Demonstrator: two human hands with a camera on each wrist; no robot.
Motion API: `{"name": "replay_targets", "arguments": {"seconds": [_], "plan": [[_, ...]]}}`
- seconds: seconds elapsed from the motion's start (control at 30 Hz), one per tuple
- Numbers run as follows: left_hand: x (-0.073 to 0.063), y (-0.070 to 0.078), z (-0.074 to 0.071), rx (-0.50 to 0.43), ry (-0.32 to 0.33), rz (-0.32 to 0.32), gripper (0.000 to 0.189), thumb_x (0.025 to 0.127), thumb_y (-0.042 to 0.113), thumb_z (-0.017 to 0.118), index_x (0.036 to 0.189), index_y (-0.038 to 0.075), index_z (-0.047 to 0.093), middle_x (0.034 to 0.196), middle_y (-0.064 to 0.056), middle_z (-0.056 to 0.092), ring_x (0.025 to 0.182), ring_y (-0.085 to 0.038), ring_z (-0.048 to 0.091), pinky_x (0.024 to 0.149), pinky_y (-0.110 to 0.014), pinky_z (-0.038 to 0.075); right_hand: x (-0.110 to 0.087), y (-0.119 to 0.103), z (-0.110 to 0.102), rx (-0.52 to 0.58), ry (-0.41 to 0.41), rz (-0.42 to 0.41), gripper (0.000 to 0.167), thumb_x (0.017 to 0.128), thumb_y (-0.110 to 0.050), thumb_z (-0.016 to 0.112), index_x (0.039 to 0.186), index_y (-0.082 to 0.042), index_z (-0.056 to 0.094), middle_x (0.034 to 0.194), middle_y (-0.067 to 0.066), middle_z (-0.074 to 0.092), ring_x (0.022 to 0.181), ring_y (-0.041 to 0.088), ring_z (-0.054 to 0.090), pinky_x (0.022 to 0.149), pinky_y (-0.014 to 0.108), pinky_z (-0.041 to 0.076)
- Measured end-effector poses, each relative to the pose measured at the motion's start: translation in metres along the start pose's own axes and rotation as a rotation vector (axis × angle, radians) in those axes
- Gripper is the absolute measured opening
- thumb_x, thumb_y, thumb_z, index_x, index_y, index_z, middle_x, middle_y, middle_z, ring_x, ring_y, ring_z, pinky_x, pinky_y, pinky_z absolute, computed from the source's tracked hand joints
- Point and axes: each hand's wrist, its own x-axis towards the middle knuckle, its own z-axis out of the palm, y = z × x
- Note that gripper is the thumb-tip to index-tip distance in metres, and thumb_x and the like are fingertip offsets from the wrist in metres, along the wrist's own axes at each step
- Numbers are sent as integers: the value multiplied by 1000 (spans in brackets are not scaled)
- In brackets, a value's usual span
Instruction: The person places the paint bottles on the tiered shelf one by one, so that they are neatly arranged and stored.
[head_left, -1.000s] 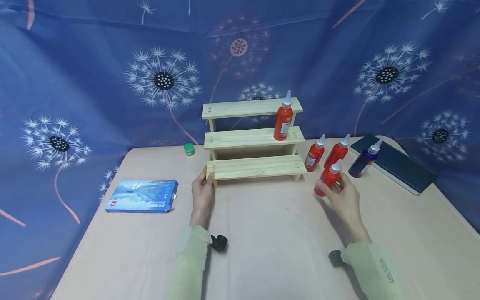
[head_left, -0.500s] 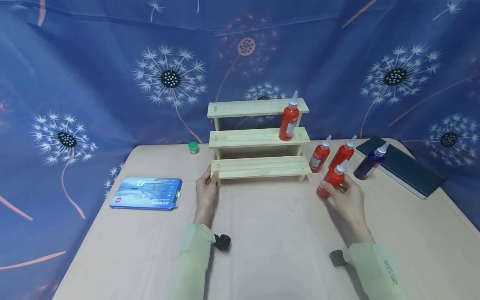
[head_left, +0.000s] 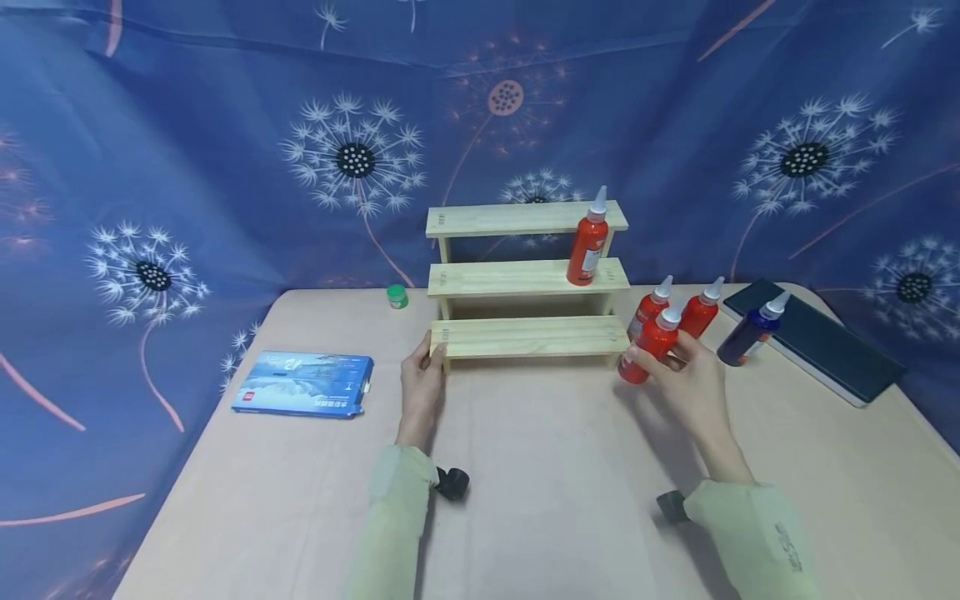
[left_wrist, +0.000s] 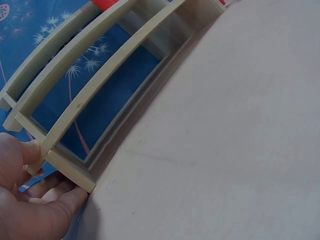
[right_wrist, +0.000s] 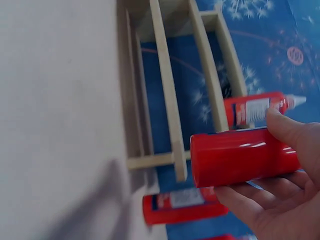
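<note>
A wooden three-tier rack [head_left: 525,337] stands at the back middle of the table. My left hand [head_left: 422,383] grips the left end of its lowest shelf, thumb on top; the left wrist view shows the fingers [left_wrist: 60,192] against the end leg. In my right hand [head_left: 692,385] I hold a red squeeze bottle [head_left: 651,348] with a white nozzle, raised off the table near the rack's lower right corner. Another red bottle [head_left: 587,250] stands on the middle shelf at the right. Behind the held one are two more red bottles [head_left: 647,310] on the table, partly hidden.
A dark blue bottle [head_left: 750,333] stands right of the red ones, beside a dark green book [head_left: 832,354]. At the left lie a blue flat box [head_left: 303,385] and, farther back, a small green-lidded jar [head_left: 397,296]. A blue dandelion-print cloth [head_left: 247,125] hangs behind.
The held red bottle has risen off the table and come toward the rack with my right hand. My left hand keeps its grip on the shelf. The head view has shifted slightly.
</note>
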Motion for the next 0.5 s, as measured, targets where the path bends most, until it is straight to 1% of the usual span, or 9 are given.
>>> {"name": "replay_targets", "arguments": {"seconds": [0.2, 0.37, 0.5], "plan": [[1, -1, 0, -4, 2, -2, 50, 102, 15, 51, 149, 6, 36, 154, -12, 36, 134, -23, 46, 106, -29, 46, 6, -19, 8, -17, -25, -65, 65, 90, -41, 69, 139, -3, 51, 132, 23, 58, 118, 43, 58, 98, 55, 50], [2, -2, 0, -11, -2, -11, 50, 102, 16, 52, 149, 7, 36, 154, -12, 38, 133, -23, 48, 105, -29, 47, 10, -33, 15, -24, -30, -120, 60, 90, -37, 71, 135, -2, 54, 128, 24, 61, 114, 43, 60, 95, 55, 52], [2, -2, 0, -10, -5, -13, 50, 102, 16, 52, 149, 8, 37, 154, -12, 38, 133, -23, 48, 105, -29, 47, 13, -42, 21, -25, -54, -137, 61, 89, -37, 71, 135, -1, 54, 127, 24, 61, 114, 43, 60, 96, 56, 52]]}}
